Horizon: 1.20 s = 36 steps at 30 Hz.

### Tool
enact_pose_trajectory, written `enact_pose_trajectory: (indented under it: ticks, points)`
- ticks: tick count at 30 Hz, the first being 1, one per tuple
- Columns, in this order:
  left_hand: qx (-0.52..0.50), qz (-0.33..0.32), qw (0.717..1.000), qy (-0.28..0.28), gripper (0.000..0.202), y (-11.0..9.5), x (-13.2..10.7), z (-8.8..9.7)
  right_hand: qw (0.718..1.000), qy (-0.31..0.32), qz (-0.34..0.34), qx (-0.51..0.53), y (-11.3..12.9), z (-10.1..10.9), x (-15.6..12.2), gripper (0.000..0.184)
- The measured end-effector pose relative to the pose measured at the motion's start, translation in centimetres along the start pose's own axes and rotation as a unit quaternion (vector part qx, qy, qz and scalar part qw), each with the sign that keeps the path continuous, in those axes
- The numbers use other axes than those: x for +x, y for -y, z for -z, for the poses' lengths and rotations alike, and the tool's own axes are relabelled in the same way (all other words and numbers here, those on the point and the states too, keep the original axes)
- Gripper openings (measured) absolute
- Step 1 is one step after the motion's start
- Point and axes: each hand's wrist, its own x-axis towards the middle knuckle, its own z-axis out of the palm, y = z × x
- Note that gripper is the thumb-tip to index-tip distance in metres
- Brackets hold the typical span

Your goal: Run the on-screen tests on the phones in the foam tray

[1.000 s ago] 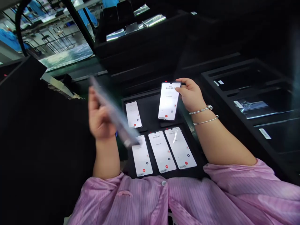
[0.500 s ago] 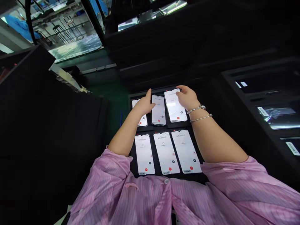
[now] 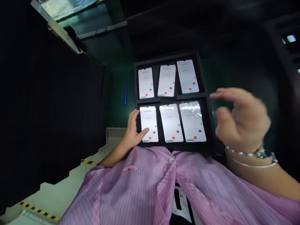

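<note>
Right hand (image 3: 241, 120) out beside phone tray (image 3: 168, 59)

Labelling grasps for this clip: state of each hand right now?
Left hand: open, fingers resting on a smartphone, no clear grip.
Right hand: open, holding nothing, slightly blurred.

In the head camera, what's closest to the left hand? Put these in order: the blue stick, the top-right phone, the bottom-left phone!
1. The bottom-left phone: the left hand touches it, at the near-left corner of the black tray.
2. The blue stick: left of the tray, past the fingertips.
3. The top-right phone: far-right corner of the tray.
</note>
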Motion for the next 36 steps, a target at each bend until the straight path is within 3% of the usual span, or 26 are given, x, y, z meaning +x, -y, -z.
enact_pose_trajectory:
  ticks: [2,4,8,12,15,20,25,27,29,33,36]
  points:
    - [-0.016,0.013,0.999,0.038,0.085,-0.4,-2.0,-0.8,0.992,0.076,0.098,0.008,1.5,-0.1,-3.3,0.049]
    - [-0.009,0.008,0.998,0.055,0.089,-0.9,-2.8,-1.4,0.977,0.155,0.148,0.015,2.1,-0.8,-5.8,0.047]
    - [0.030,0.003,0.997,0.074,0.092,-1.4,-2.6,-1.6,0.968,0.201,0.150,0.005,2.0,-2.5,-8.7,0.035]
    - [0.055,0.001,0.994,0.094,0.094,-1.6,-2.4,-1.3,0.961,0.228,0.151,-0.029,1.9,-3.2,-9.6,0.031]
    - [0.073,0.009,0.992,0.103,0.093,-1.6,-2.4,-1.2,0.966,0.218,0.138,-0.030,2.1,-2.0,-9.4,0.034]
    - [0.072,-0.001,0.993,0.097,0.093,-1.5,-2.3,-1.3,0.992,0.103,0.060,-0.035,1.7,1.5,-9.8,0.035]
    - [0.052,-0.004,0.995,0.088,0.089,-1.4,-2.4,-1.2,0.984,0.130,0.094,-0.078,0.0,1.4,-11.2,0.031]
    - [0.031,-0.004,0.996,0.083,0.086,-1.3,-2.4,-1.0,0.984,0.124,0.100,-0.083,-0.3,1.0,-10.8,0.030]
    - [0.016,-0.006,0.998,0.067,0.082,-0.9,-1.8,-0.6,0.990,0.077,0.089,-0.075,-0.2,0.7,-9.2,0.029]
    - [0.029,-0.004,1.000,0.004,0.078,0.5,1.7,0.1,0.996,-0.026,0.039,-0.073,-1.0,-0.3,-3.4,0.025]
    - [0.042,0.018,0.999,-0.016,0.073,2.0,5.7,0.4,0.996,0.011,0.007,-0.087,-3.9,-2.3,0.8,0.026]
